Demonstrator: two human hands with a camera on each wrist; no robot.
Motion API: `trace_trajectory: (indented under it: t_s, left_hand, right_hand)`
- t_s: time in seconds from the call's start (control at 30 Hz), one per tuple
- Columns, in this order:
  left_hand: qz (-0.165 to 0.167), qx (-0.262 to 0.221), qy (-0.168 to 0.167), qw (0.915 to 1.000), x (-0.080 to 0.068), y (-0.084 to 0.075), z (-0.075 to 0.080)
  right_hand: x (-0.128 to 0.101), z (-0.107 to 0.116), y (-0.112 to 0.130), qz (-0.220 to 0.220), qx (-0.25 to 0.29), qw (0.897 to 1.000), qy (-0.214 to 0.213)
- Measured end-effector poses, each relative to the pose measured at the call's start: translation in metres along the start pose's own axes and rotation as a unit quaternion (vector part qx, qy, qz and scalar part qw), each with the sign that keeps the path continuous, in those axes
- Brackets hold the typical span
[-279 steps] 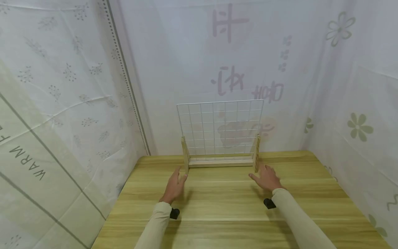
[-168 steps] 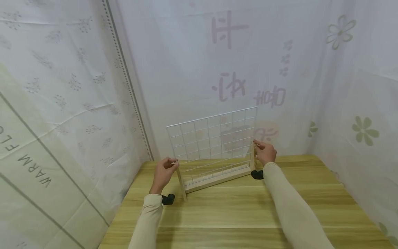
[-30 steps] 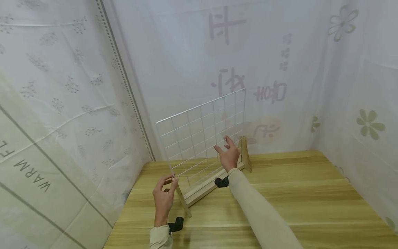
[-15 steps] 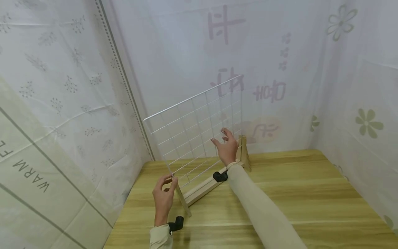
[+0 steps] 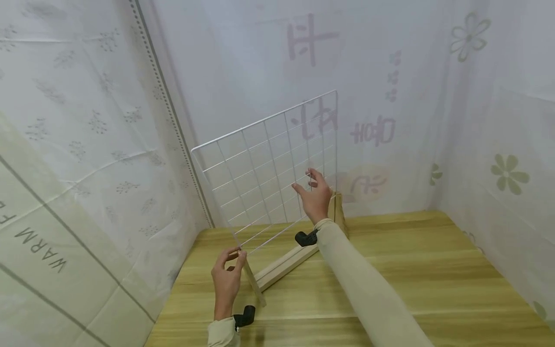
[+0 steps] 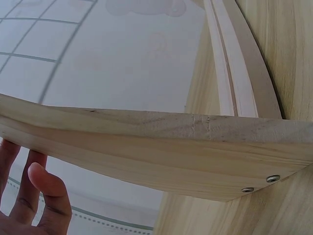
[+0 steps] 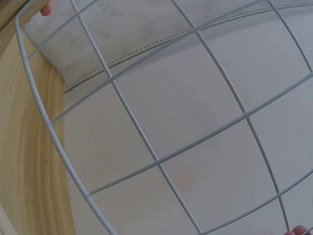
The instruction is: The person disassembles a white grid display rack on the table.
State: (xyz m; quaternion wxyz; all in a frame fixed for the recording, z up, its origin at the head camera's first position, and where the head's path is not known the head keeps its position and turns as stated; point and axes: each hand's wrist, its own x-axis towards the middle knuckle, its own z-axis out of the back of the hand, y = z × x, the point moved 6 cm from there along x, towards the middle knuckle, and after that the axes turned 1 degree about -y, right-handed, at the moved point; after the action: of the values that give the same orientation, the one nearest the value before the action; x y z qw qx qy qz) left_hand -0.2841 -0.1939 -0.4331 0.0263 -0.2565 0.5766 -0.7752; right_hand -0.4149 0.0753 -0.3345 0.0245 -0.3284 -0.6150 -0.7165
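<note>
Your left hand (image 5: 227, 282) pinches the top of the near wooden post (image 5: 253, 284) of the stand, thumb and fingers closed on it. Your right hand (image 5: 315, 195) is up at the white wire grid (image 5: 269, 173). Its fingers curl onto the wires near the grid's right edge and hold it.

The grid is a thin white wire panel made of rows of squares. You can see the white curtain (image 5: 243, 62) through it. It is lifted up and tilted, so its top edge slopes up to the right. Its low corner sits close to your left hand. It hangs above the wooden stand (image 5: 282, 264), not down in the groove.

The stand is pale wood. It has a long bar with a groove on the worktop (image 5: 412, 270), and a post at each end. In the left wrist view, two small screws (image 6: 259, 184) show in the post's side.
</note>
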Motion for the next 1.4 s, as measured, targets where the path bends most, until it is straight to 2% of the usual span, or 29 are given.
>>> trace_trajectory:
  t_s: [0.13, 0.3, 0.4, 0.5, 0.63, 0.73, 1.0, 1.23, 1.4]
  left_hand:
    - [-0.017, 0.006, -0.007, 0.9998, 0.001, 0.001, 0.002]
    - [-0.024, 0.01, -0.009, 0.9996, 0.008, 0.022, -0.001]
    - [-0.02, 0.013, -0.008, 0.9997, 0.01, 0.031, -0.003]
    - [-0.02, 0.01, -0.01, 0.9997, 0.009, 0.028, -0.002]
    - [-0.025, 0.009, -0.008, 0.9996, 0.004, 0.012, 0.0]
    - [-0.024, 0.014, -0.008, 0.9996, 0.0, 0.001, 0.001]
    - [-0.019, 0.01, -0.004, 0.9998, -0.001, 0.0, -0.001]
    - [-0.012, 0.012, -0.006, 0.9998, -0.001, 0.0, 0.0]
    - [-0.01, 0.018, -0.001, 0.9998, -0.001, -0.002, -0.001]
  right_hand:
    - [0.005, 0.002, 0.013, 0.016, 0.009, 1.0, -0.002]
    - [0.012, 0.009, 0.03, 0.051, 0.011, 0.999, -0.014]
    - [0.016, 0.014, 0.035, 0.057, 0.007, 0.998, -0.015]
    - [0.019, 0.02, 0.036, 0.063, 0.004, 0.998, -0.016]
    - [0.022, 0.028, 0.034, 0.07, -0.006, 0.997, -0.019]
    - [0.022, 0.034, 0.03, 0.073, -0.018, 0.997, -0.021]
    - [0.016, 0.059, 0.013, 0.094, -0.068, 0.993, -0.023]
    - [0.001, 0.081, -0.022, 0.104, -0.093, 0.99, 0.016]
    - [-0.008, 0.102, -0.042, 0.109, -0.129, 0.985, 0.023]
